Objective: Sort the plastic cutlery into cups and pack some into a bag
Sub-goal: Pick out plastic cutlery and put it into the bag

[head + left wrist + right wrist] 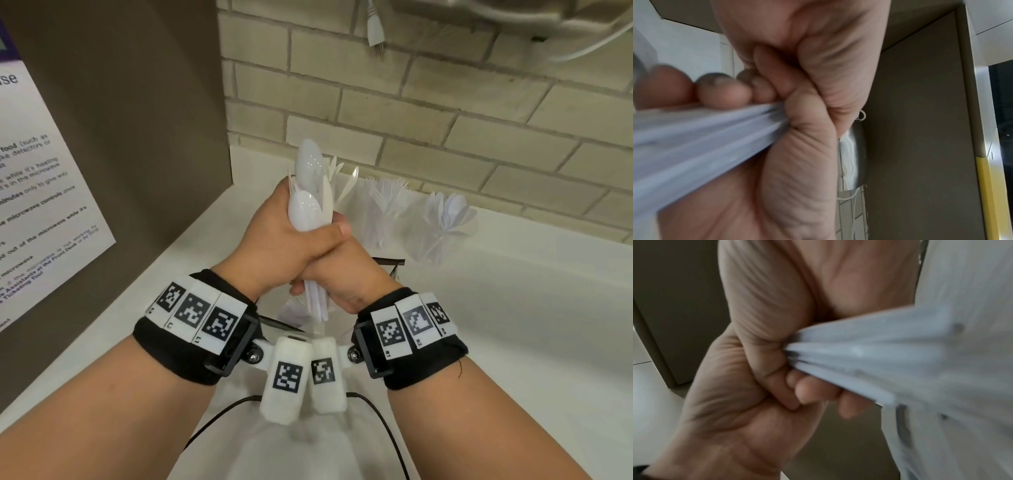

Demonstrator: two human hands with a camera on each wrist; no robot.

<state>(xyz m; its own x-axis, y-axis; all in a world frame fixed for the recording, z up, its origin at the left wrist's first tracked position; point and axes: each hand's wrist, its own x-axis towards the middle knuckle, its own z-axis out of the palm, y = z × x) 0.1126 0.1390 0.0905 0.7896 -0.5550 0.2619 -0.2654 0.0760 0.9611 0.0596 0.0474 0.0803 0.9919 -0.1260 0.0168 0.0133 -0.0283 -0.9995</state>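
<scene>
Both your hands are wrapped around one upright bundle of white plastic spoons [310, 192], held above the near left part of the white desk [513, 308]. Your left hand [274, 240] grips the bundle high up, just under the spoon bowls, fingers curled tight and the thumb lying across the front. Your right hand [342, 274] is closed around the handles lower down, pressed against the left hand; the handle ends stick out beneath it. The right wrist view shows those handles [869, 353] fanning out of the fist, blurred.

Below your hands lies a clear plastic bag with a black edge [291, 313], mostly hidden by them. Farther off on the desk, to the right, stand a clear plastic cup of white forks [383, 212] and, right of it, a clear plastic cup of white spoons [445, 226], both near the cream brick wall [445, 102]. A third cup with white cutlery [342, 185] shows just behind the bundle. A printed notice [44, 192] hangs on the brown panel at your left.
</scene>
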